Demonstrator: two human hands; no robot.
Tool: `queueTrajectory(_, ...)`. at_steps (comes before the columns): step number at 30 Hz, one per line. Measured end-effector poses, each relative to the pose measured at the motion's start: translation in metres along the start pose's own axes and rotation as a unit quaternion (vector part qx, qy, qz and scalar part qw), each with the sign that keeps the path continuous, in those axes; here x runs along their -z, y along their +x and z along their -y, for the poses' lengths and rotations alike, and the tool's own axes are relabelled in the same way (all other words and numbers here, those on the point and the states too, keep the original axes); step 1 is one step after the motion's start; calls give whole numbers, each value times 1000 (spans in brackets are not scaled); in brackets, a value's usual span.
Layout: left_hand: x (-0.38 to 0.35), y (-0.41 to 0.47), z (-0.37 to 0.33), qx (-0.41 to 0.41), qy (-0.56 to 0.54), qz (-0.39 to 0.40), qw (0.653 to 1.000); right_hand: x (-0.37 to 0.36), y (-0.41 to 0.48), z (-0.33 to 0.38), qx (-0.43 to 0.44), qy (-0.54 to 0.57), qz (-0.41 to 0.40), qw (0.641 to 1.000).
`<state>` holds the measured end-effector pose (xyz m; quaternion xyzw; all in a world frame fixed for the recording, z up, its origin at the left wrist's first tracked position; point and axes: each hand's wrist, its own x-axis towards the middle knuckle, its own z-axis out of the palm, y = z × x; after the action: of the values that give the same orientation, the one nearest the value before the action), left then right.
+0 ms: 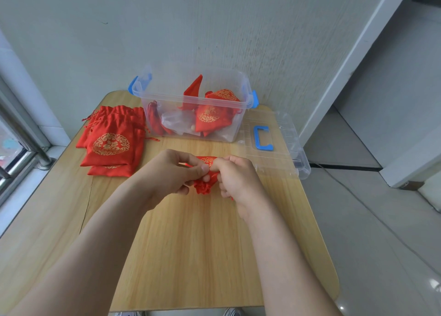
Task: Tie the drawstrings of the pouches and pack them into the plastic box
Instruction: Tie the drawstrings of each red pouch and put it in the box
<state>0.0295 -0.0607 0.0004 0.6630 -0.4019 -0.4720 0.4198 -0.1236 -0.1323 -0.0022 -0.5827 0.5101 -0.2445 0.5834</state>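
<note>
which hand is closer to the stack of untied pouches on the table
Left. The left hand works the held pouch just right of the pouch stack; the right hand is on the pouch's far side, nearer the box lid.

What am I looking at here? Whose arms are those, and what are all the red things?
There is no machine here. A person wears a camera on their head, so you see their own two arms reaching forward, as if you were looking out of their eyes.

The left hand and the right hand together hold one small red pouch over the wooden table. The fingers pinch its thin red string at the bunched-up top.

On the left of the table lies a pile of flat red pouches with gold patterns. At the back stands a clear plastic box with blue clips, and a few red pouches already lie inside it. Its clear lid, with a blue handle, lies to the right.
</note>
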Motion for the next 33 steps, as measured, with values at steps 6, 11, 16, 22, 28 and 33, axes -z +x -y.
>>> queueTrajectory(6, -3, -3, -4, 4, 6, -1, 1000, -1, 2, -3, 12, -35, -24, 999)
queueTrajectory(11, -5, 1, 1, 21, 60, -31, 998, 0, 4, -4, 52, -58, -50, 996)
queueTrajectory(16, -4, -3, -2, 4, 122, 3, 992, -1, 4, 0, 128, -32, -31, 991)
queueTrajectory(22, -7, -6, -4, -17, 162, 21, 986, 2, 5, 0, 145, -39, -6, 989)
queueTrajectory(28, -4, -4, -3, 1, 106, -21, 994, 4, 8, -2, 189, -36, -22, 981)
queueTrajectory(33, -1, -1, -1, 19, 72, -44, 996, 2, -3, -6, 257, -180, -16, 949)
